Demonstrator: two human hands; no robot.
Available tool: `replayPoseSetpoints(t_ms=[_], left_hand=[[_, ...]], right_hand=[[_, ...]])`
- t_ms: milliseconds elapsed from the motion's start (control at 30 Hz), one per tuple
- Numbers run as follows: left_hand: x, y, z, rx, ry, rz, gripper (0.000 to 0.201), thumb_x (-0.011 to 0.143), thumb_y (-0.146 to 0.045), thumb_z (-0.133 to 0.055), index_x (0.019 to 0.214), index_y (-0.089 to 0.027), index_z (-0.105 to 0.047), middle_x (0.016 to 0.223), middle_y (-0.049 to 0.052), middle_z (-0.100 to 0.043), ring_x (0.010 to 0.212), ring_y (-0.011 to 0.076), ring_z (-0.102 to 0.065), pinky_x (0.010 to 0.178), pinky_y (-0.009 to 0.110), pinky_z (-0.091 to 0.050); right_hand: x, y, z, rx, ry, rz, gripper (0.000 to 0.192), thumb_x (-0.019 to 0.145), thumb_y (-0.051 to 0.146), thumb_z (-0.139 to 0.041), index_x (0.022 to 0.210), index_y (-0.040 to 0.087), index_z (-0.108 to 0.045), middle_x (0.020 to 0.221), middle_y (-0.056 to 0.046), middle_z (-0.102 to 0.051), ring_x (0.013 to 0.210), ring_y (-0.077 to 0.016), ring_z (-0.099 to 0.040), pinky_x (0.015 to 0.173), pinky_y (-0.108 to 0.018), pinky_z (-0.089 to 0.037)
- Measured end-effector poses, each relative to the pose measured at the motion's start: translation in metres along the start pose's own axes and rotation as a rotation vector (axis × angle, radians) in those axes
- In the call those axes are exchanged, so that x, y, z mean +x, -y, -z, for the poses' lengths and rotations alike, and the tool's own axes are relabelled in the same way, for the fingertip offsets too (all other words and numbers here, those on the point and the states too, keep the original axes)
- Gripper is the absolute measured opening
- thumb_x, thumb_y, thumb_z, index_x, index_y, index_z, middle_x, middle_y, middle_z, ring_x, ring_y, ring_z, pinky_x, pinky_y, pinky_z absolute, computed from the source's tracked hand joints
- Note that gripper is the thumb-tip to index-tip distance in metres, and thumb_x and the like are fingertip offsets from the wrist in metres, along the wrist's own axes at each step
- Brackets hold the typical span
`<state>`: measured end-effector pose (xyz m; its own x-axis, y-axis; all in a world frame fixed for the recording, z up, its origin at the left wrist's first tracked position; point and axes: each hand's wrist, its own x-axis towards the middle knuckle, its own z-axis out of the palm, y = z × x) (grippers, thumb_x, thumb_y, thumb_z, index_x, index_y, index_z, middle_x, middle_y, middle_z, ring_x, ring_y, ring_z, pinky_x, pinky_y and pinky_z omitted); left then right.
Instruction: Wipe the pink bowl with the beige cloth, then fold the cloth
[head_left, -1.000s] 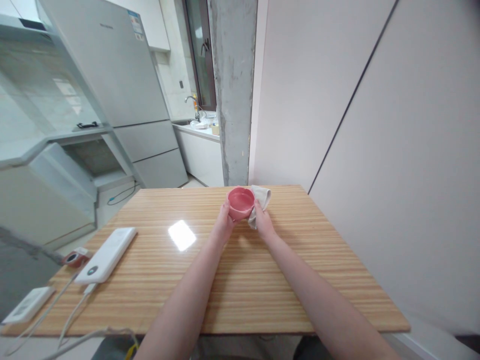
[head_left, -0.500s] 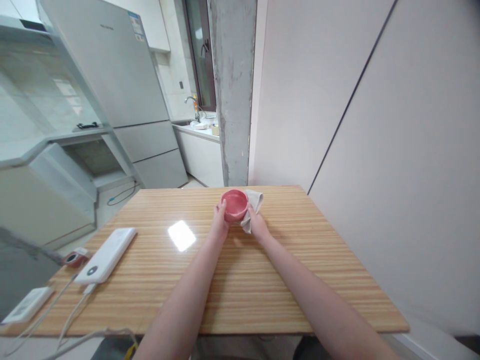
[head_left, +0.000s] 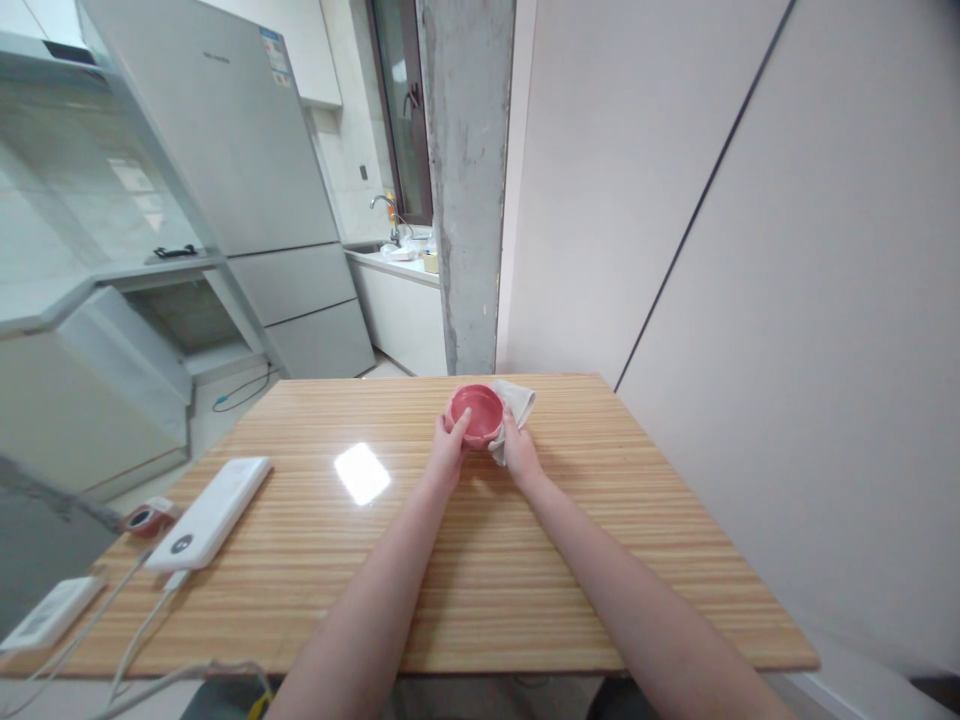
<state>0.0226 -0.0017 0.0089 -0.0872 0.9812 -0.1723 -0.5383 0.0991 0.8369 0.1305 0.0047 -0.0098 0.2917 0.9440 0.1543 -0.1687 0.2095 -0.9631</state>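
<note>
A pink-red bowl (head_left: 482, 408) is held up over the far middle part of the wooden table, its open top facing me. My left hand (head_left: 448, 448) grips its left side, with the thumb reaching over the rim into the inside. On the other side, my right hand (head_left: 519, 450) is closed on a pale cloth (head_left: 520, 398) pressed against the bowl's right outer wall. The right fingers are partly hidden behind cloth and bowl. Part of the cloth sticks out beyond the bowl to the upper right.
A white power bank (head_left: 214, 512) with a cable plugged in lies on the table (head_left: 570, 600) at left. Near it are a red-brown roll-like object (head_left: 142, 519) and a flat white box (head_left: 52, 612). A pale wall (head_left: 720, 330) borders the right side.
The bowl and cloth have shifted slightly to the right and turned a little. My left thumb has moved from the rim's left edge further into the bowl.
</note>
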Motion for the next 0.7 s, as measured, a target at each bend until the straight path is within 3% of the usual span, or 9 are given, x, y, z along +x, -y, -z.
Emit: replayPoseSetpoints(t_ms=[100,233,333,467,600,700], left_hand=[[0.003,0.004,0.002,0.09,0.031,0.061,0.051,0.071,-0.034,-0.074,0.114,-0.018,-0.053,0.11,0.011,-0.064,0.092,0.0205,-0.066,0.066,0.025,-0.056],[0.003,0.008,0.003,0.106,0.064,0.098,0.049,0.069,-0.031,-0.075,0.113,-0.02,-0.057,0.106,0.009,-0.066,0.093,0.022,-0.065,0.066,0.026,-0.056],[0.003,0.007,0.004,0.066,0.019,0.033,0.049,0.071,-0.033,-0.074,0.115,-0.022,-0.055,0.11,0.009,-0.064,0.095,0.0198,-0.065,0.068,0.025,-0.056],[0.004,0.002,0.005,0.055,0.024,0.025,0.053,0.073,-0.038,-0.071,0.119,-0.02,-0.054,0.117,0.011,-0.062,0.094,0.019,-0.065,0.068,0.025,-0.056],[0.002,-0.003,0.005,0.123,0.138,0.158,0.052,0.076,-0.049,-0.064,0.116,-0.017,-0.059,0.111,0.014,-0.065,0.088,0.0207,-0.066,0.061,0.024,-0.056],[0.002,-0.003,0.007,0.166,0.204,0.184,0.049,0.073,-0.04,-0.069,0.118,-0.022,-0.058,0.114,0.01,-0.065,0.09,0.021,-0.066,0.06,0.024,-0.055]], right_hand=[[0.006,0.003,0.009,-0.05,-0.044,-0.003,0.05,0.075,0.064,-0.051,0.091,0.019,-0.066,0.081,-0.005,-0.072,0.091,-0.0207,-0.067,0.077,-0.029,-0.053],[0.015,0.005,0.016,-0.085,-0.034,-0.021,0.052,0.073,0.064,-0.053,0.098,0.019,-0.064,0.086,-0.005,-0.072,0.087,-0.0202,-0.067,0.074,-0.029,-0.053],[0.009,0.002,0.008,-0.077,0.033,-0.052,0.054,0.075,0.066,-0.049,0.098,0.02,-0.065,0.085,-0.006,-0.072,0.091,-0.0207,-0.067,0.079,-0.031,-0.053],[-0.002,0.001,-0.001,-0.026,0.076,0.063,0.056,0.079,0.065,-0.046,0.11,0.021,-0.062,0.097,-0.006,-0.071,0.106,-0.0202,-0.061,0.093,-0.035,-0.048],[0.011,0.005,0.013,-0.041,0.069,0.048,0.056,0.077,0.061,-0.052,0.113,0.019,-0.062,0.099,-0.007,-0.071,0.104,-0.0217,-0.062,0.092,-0.034,-0.048],[0.024,0.006,0.025,-0.045,0.175,0.041,0.054,0.075,0.06,-0.055,0.106,0.017,-0.066,0.101,-0.007,-0.071,0.101,-0.0235,-0.063,0.091,-0.036,-0.049]])
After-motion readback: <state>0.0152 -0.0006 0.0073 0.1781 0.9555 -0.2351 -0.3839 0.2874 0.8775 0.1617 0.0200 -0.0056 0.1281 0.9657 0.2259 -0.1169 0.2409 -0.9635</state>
